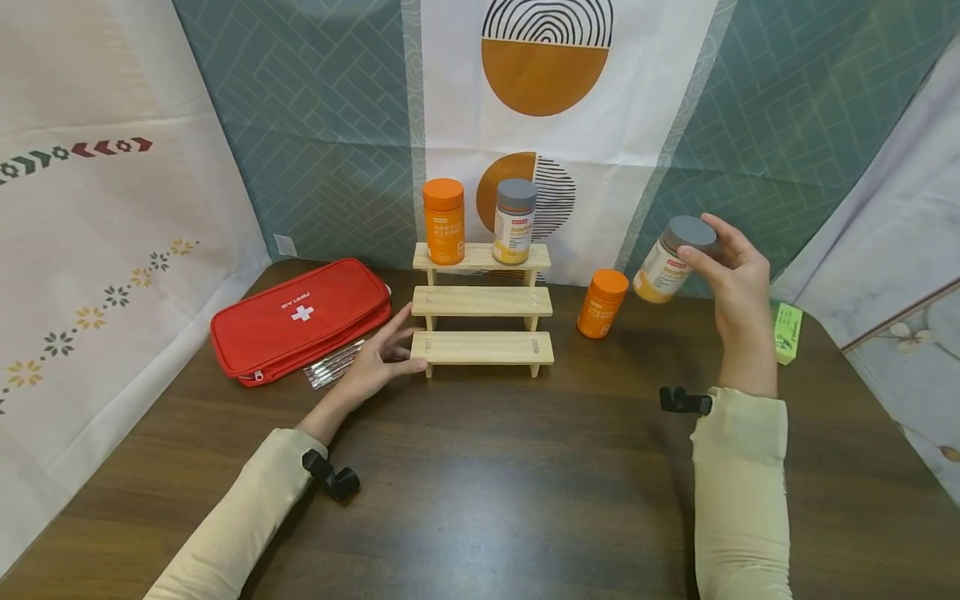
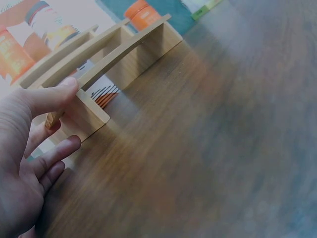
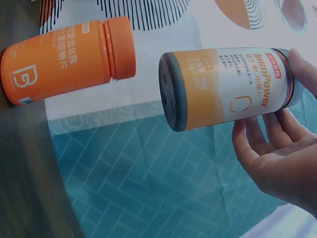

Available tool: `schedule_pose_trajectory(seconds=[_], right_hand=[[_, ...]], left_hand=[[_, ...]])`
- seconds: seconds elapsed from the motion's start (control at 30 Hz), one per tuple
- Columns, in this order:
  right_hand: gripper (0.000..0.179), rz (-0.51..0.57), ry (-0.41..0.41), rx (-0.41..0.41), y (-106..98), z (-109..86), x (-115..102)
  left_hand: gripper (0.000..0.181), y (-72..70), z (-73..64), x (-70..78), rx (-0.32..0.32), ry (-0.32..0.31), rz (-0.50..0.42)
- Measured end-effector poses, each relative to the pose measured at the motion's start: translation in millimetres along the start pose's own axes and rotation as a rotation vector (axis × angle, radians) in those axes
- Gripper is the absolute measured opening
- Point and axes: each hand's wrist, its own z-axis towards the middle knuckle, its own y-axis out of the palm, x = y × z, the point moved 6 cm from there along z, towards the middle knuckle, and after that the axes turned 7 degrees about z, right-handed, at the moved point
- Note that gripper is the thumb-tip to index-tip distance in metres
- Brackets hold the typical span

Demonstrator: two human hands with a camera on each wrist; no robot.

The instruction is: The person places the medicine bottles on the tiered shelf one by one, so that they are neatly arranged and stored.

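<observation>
My right hand [image 1: 738, 275] grips a grey-capped pill bottle [image 3: 225, 89] by its cap end, tilted and raised above the table's back right. The bottle has a white and yellow label. Left of it on the table stands an orange pill bottle [image 1: 600, 304]. My left hand [image 1: 382, 354] pinches the left end of a three-step wooden stand [image 1: 482, 348]; in the left wrist view the thumb [image 2: 62, 94] lies on a step's end. On the top step stand another orange bottle [image 1: 445, 223] and another grey-capped bottle [image 1: 514, 223].
A red first aid pouch [image 1: 300, 321] lies left of the stand, with a packet of cotton swabs [image 1: 333, 364] at its front edge. A small green box [image 1: 787, 333] lies at the right, beyond my right wrist. Patterned cloth [image 1: 337, 125] hangs behind the brown table [image 1: 480, 492].
</observation>
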Motion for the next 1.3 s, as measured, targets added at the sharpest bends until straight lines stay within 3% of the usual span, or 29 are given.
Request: schedule_pose_trajectory(seconds=[0.33, 0.7, 1.03, 1.3], right_hand=[[0.041, -0.016, -0.071, -0.029, 27.7, -4.7, -5.5], [0.044, -0.118, -0.039, -0.081, 54.3, -6.3, 5.8], [0.044, -0.139, -0.022, -0.120, 76.1, -10.4, 16.4], [0.049, -0.194, -0.010, -0.171, 112.3, -11.2, 27.7]], left_hand=[[0.095, -3.3, -0.4, 0.2, 0.006, -0.001, 0.010], [0.095, -4.5, 0.5, 1.8, 0.011, 0.010, 0.005], [0.094, 0.7, -2.2, 1.4, 0.006, 0.007, -0.017], [0.094, 0.9, 0.1, 0.7, 0.003, 0.012, -0.012]])
